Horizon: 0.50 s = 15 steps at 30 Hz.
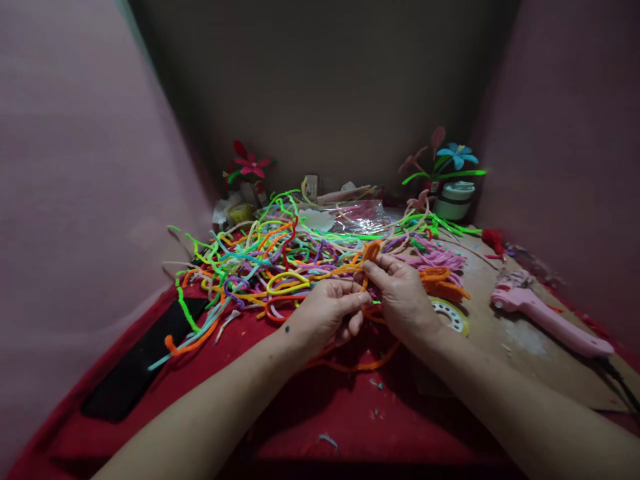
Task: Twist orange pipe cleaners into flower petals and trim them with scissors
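Observation:
Both hands meet over the middle of the table, pinching an orange pipe cleaner (372, 251) whose upper end is bent into a small loop. My right hand (406, 293) grips it just below that loop. Slightly lower, my left hand (330, 310) has its thumb and fingers closed on the same pipe cleaner. Part of the strand is hidden by the fingers. Behind the hands spreads a tangled heap of coloured pipe cleaners (287, 285). To the right of my right hand lies a bundle of orange pipe cleaners (440, 283), with pink pipe cleaners (445, 260) behind it.
A pink glue gun (555, 317) with a cord rests on a brown board (490, 300) at right. A yellow-rimmed tape roll (454, 317) lies beside my right wrist. A flat black object (143, 360) is at left. Pipe-cleaner flowers (459, 155) and a light-blue container (455, 200) stand behind.

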Available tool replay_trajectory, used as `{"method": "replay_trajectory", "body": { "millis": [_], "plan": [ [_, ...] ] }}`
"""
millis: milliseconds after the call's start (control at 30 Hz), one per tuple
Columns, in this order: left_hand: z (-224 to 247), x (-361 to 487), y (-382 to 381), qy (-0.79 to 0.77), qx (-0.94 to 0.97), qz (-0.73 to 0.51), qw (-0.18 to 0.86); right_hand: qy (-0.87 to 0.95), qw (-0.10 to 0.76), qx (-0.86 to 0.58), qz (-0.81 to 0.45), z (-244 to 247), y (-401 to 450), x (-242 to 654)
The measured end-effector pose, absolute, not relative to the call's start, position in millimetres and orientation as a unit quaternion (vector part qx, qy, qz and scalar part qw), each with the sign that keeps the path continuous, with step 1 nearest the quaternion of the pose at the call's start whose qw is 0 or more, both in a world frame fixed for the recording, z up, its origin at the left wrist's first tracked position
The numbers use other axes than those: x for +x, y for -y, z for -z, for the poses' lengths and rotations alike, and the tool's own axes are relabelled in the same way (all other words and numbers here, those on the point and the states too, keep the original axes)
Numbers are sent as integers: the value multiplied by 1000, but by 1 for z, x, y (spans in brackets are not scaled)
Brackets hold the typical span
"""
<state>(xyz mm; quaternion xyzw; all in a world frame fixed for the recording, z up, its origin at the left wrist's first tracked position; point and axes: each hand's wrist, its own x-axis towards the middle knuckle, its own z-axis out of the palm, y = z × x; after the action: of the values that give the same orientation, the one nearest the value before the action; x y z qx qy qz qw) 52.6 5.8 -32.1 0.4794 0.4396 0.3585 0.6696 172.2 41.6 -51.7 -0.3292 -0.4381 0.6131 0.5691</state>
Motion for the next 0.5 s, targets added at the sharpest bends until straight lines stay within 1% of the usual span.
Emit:
{"method": "replay_trajectory", "body": {
  "millis": [100,233,400,500],
  "plan": [
    [27,55,-4,-466,478,-355,654,450,567,-335,-603,45,-43,173],
    [25,57,-7,-491,492,-409,591,473,547,-355,-592,39,-46,175],
    [26,51,-14,-502,537,-451,506,497,500,-349,-617,45,-47,176],
    [27,48,-17,-514,549,-442,489,484,477,-329,-656,54,-49,179]
  ]
}}
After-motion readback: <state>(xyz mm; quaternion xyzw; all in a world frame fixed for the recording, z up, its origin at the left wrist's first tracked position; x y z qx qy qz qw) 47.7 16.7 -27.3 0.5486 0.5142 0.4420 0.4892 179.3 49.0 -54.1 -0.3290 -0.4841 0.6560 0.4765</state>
